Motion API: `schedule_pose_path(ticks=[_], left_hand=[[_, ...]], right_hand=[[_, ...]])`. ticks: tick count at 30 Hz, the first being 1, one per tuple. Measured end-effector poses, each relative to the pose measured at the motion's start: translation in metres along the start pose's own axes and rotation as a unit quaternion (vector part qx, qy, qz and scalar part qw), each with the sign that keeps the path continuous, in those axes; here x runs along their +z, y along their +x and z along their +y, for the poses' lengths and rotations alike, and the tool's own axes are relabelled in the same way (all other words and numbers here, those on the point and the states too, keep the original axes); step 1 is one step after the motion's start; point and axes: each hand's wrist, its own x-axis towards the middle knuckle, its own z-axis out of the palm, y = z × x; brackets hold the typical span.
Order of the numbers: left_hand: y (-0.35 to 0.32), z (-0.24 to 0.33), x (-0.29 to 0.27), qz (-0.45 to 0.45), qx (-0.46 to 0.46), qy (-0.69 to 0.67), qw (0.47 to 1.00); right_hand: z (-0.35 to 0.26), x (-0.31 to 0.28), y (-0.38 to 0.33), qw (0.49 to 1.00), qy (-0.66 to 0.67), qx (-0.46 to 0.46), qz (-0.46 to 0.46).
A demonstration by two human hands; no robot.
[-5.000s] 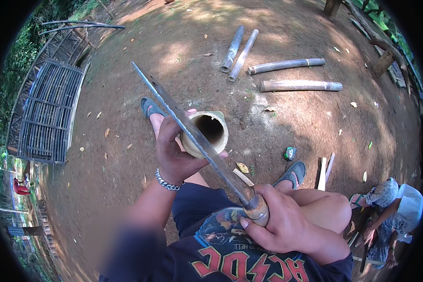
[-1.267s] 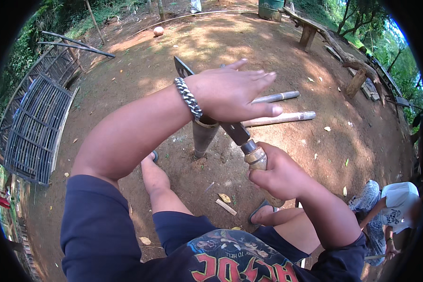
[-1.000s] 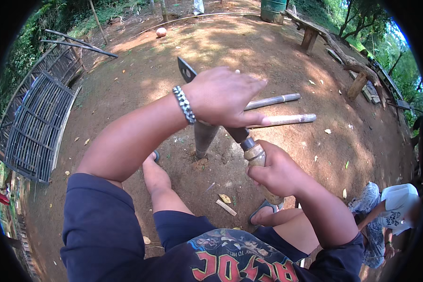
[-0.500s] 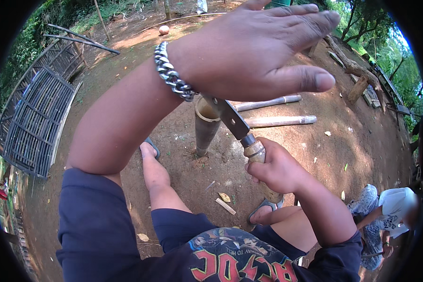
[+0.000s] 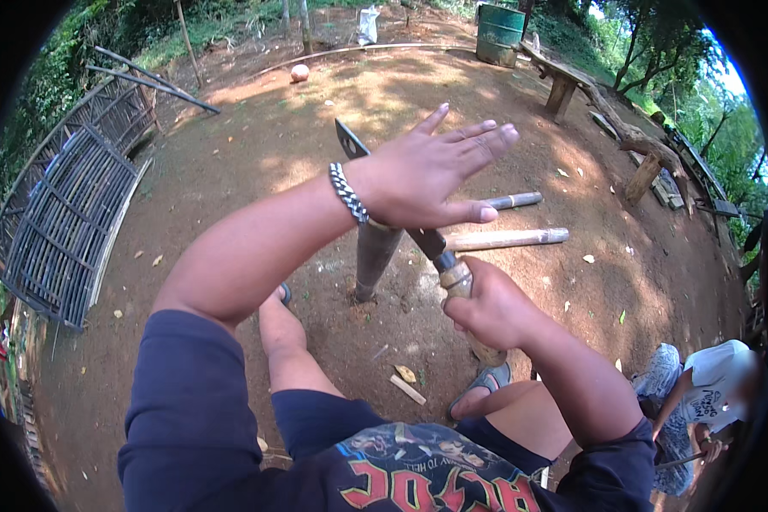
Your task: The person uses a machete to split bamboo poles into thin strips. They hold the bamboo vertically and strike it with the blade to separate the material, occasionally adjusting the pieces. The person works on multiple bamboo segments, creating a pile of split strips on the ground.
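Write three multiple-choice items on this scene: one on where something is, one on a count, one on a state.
1. Where does the upright bamboo tube stand?
A. On the wooden bench
B. On the dirt ground between the person's feet
C. On the slatted bamboo panel

2. How many cut bamboo poles lie on the ground just past the hands?
A. Two
B. Five
C. None

3. How is the left hand?
A. Clenched round the handle
B. Open and flat, fingers spread, over the blade
C. Resting on the knee

Answers: 1 B, its foot sits in the dirt. 2 A, one pole and a second behind it. 3 B, the palm is open above the blade, while the right hand grips the knife handle.
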Motion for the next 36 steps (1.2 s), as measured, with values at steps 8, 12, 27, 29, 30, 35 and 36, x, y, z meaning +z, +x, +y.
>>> schedule_pose_path(ticks=[8,12,27,29,30,35,36], left_hand=[[0.000,-0.003,0.008,0.050,0.006,-0.019,0.999],[0.001,-0.014,0.021,0.144,0.086,0.035,0.985],[-0.021,-0.073,0.017,-0.051,-0.138,-0.086,0.985],[-0.016,-0.076,0.008,-0.097,-0.159,-0.058,0.981],[-0.012,-0.074,0.003,-0.023,-0.128,-0.044,0.991],[0.009,-0.057,-0.018,0.028,-0.072,-0.051,0.996],[0.010,-0.052,-0.021,0.000,-0.086,-0.058,0.995]], right_hand=[[0.001,0.000,0.005,0.999,0.006,0.045,-0.023],[0.005,0.002,0.005,0.997,0.038,0.058,-0.031],[0.000,-0.024,0.016,0.990,-0.119,0.058,0.042],[0.003,-0.027,0.017,0.992,-0.093,0.080,0.031],[0.004,-0.027,0.017,0.995,-0.073,0.065,0.022],[0.011,-0.018,0.020,0.996,0.037,0.075,-0.033],[0.012,-0.014,0.022,0.995,0.055,0.073,-0.034]])
